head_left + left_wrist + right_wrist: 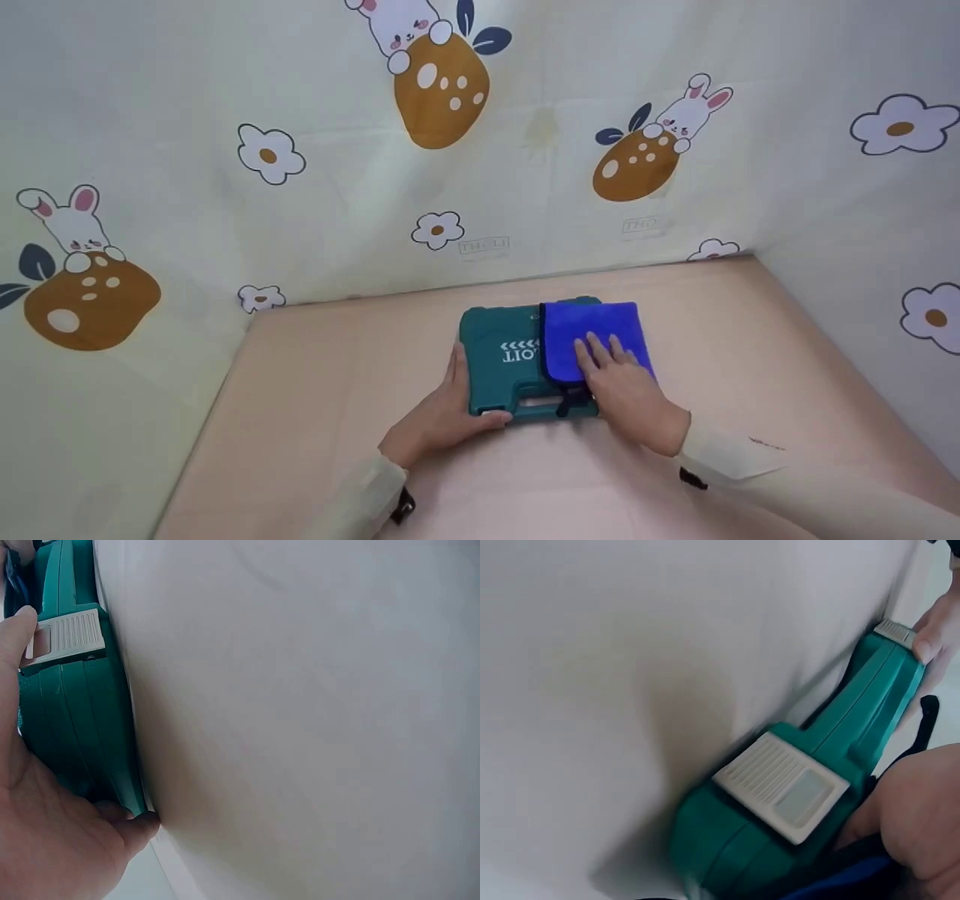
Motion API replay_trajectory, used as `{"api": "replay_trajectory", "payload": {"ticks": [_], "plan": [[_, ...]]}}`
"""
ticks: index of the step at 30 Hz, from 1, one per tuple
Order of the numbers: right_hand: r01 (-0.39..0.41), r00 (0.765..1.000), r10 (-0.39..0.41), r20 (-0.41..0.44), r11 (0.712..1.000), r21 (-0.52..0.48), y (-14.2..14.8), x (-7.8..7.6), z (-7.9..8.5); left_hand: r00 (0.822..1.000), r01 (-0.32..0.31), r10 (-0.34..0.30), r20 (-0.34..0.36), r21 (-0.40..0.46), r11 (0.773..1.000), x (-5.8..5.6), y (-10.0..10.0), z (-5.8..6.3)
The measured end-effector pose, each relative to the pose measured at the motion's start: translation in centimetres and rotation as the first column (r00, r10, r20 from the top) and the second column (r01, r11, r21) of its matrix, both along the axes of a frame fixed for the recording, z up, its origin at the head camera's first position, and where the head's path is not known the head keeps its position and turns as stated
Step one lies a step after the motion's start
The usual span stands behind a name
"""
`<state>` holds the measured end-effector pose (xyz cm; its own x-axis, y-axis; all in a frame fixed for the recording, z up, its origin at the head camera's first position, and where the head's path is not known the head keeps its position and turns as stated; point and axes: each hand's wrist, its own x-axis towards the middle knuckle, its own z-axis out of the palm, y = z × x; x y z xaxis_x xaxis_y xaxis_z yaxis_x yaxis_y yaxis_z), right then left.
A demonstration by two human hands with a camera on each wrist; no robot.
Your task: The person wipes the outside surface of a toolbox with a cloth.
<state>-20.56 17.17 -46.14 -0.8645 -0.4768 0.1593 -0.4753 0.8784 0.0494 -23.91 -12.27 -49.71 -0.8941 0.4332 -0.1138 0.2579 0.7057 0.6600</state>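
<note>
Head view: on table (pixel 322 390) by printed drape (pixel 337 217), pinching case (pixel 491 375), long-axis left-to-right with handle (pixel 536 412) nearest, in left hand (pixel 448 411); resting right hand (pixel 621 384), spread-fingered, on blue cloth (pixel 589 321).

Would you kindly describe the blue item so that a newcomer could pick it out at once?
On the pinkish table, before the bunny-print backdrop, lies a green case. The blue item rests on the right part of that case's top, under the right hand. Its vivid blue colour and black edging set it apart from the white-lettered green case.
</note>
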Motion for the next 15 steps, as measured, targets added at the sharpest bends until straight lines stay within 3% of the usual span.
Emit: {"api": "replay_trajectory", "payload": {"ticks": [7, 15], "plan": [[0.033, 0.999, -0.03, -0.038, 0.995, 0.093, -1.2, 0.9, 0.1, 1.0, -0.001, 0.001, -0.008, -0.006, 1.0, 0.0, -0.1, 0.0], [-0.002, 0.997, 0.019, -0.08, 0.979, 0.205, -1.4, 2.2, -0.5, 1.0, 0.0, 0.0, 0.0, -0.005, 1.0, 0.0, -0.1, 0.0]]}}
